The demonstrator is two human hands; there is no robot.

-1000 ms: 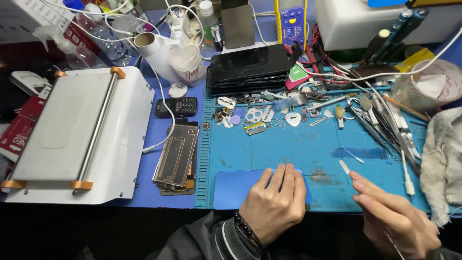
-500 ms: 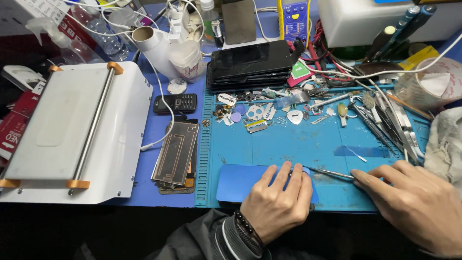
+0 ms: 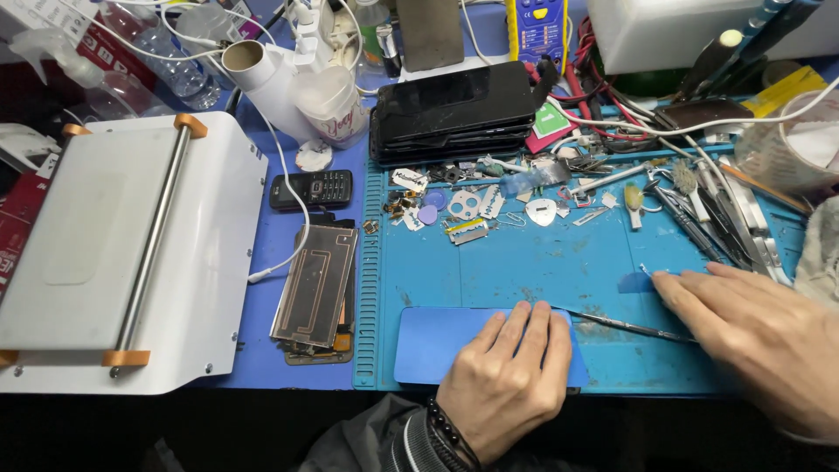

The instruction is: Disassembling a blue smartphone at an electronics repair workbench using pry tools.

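The left hand [image 3: 507,380] lies palm down, fingers extended and close together, pressing flat on the rounded blue rectangular panel [image 3: 437,345] at the near edge of the ribbed blue silicone work mat [image 3: 559,253]. A dark beaded bracelet [image 3: 450,428] circles the wrist above a grey sleeve.

The right hand [image 3: 756,336] rests at the right side of the mat, palm down, fingers slightly spread and pointing left. A thin metal pointed tool [image 3: 625,326] lies under it, its tip near the panel's right end; whether the hand grips it cannot be determined. The fingertips [image 3: 669,284] touch a small blue film scrap [image 3: 634,282] on the mat.

Left of the mat, a copper-coloured phone back assembly [image 3: 316,293] lies beside a white flat-bed machine with orange roller brackets [image 3: 122,253]. Further back on the mat sits a scatter of small metal parts and picks [image 3: 472,210]; metal tweezers and brushes [image 3: 708,214] lie at its far right. Beyond the mat's far edge stands a stack of black phones [image 3: 454,109], with a small black keypad phone [image 3: 310,188] to its left.
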